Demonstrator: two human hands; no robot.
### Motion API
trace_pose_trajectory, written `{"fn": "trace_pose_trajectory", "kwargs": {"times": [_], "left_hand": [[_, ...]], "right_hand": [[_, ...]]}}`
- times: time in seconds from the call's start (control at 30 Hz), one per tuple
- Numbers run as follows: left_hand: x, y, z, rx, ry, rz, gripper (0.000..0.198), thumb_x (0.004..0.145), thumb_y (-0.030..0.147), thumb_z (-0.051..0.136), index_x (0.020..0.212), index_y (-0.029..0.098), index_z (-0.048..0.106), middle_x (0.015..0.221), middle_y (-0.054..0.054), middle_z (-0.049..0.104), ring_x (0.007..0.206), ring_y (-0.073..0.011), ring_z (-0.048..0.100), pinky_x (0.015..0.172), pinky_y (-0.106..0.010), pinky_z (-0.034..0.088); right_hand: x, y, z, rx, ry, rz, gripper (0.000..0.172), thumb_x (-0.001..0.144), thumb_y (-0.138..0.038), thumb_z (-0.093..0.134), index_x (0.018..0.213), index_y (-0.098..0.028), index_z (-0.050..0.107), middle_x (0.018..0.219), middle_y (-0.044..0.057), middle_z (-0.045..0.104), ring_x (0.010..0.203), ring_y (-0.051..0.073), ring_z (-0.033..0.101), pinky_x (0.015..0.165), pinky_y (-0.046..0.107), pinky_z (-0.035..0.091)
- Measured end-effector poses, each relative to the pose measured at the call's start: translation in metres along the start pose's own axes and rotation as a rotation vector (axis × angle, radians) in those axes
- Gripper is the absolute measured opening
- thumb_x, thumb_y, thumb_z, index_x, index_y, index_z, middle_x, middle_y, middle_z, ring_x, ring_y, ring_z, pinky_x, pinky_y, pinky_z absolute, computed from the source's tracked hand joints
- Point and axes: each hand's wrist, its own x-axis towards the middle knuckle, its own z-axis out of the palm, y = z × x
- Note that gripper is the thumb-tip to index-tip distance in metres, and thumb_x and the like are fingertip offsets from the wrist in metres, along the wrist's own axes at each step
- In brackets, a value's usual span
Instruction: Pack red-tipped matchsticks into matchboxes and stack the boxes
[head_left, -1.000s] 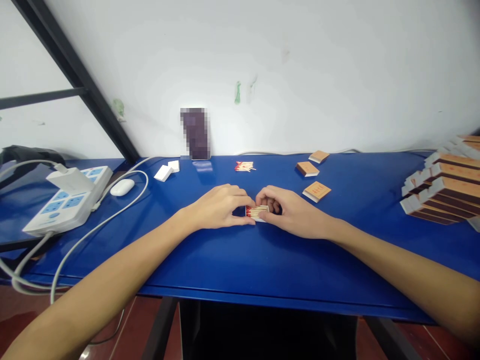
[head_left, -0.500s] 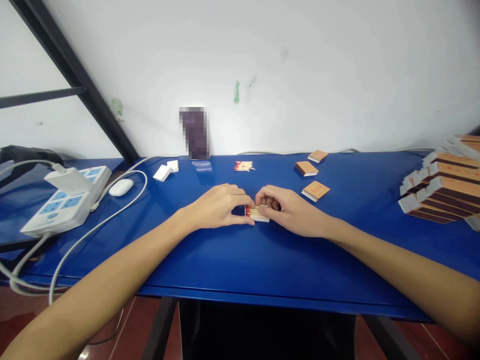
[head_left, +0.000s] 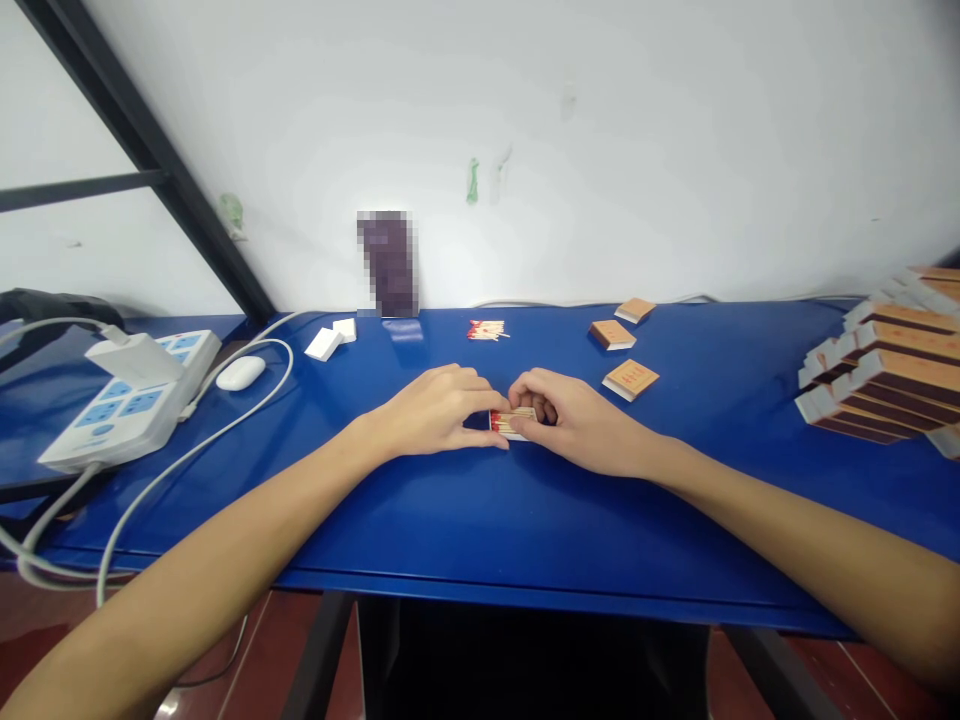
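Note:
A small white matchbox tray (head_left: 521,438) lies on the blue table, with red-tipped matches (head_left: 501,424) side by side in it. My left hand (head_left: 442,410) grips the tray's left end, thumb at the near corner and fingertips at the far one. From the right, my right hand (head_left: 562,415) reaches over the tray with curled fingers. Its thumb lies on the matches and its index fingertip is near the far edge. Part of the tray and the match sticks is hidden under that hand.
Loose matches (head_left: 487,330) lie behind my hands. Orange matchbox sleeves (head_left: 630,379) are at right, beside stacked matchboxes (head_left: 900,370). White trays (head_left: 324,344), an earbud case (head_left: 241,373), a power strip (head_left: 135,400) with cables, and a pixelated dark object (head_left: 391,265) are at left.
My right thumb has shifted slightly left over the matches in the tray. My left hand keeps its grip on the tray. The whole view has moved very slightly.

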Motion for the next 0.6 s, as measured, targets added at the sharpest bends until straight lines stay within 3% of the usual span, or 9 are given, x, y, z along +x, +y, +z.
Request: {"fn": "trace_pose_trajectory", "kwargs": {"times": [0.6], "left_hand": [[-0.0004, 0.0002, 0.0022, -0.04, 0.032, 0.016, 0.038, 0.09, 0.053, 0.062, 0.095, 0.016, 0.071, 0.088, -0.005, 0.073, 0.076, -0.0166, 0.064, 0.075, -0.031, 0.043]], "right_hand": [[0.0025, 0.0048, 0.0016, 0.016, 0.018, 0.025, 0.003, 0.086, -0.024, 0.056, 0.086, -0.021, 0.056, 0.075, -0.002, 0.054, 0.067, 0.013, 0.048, 0.062, 0.028, 0.04]]}}
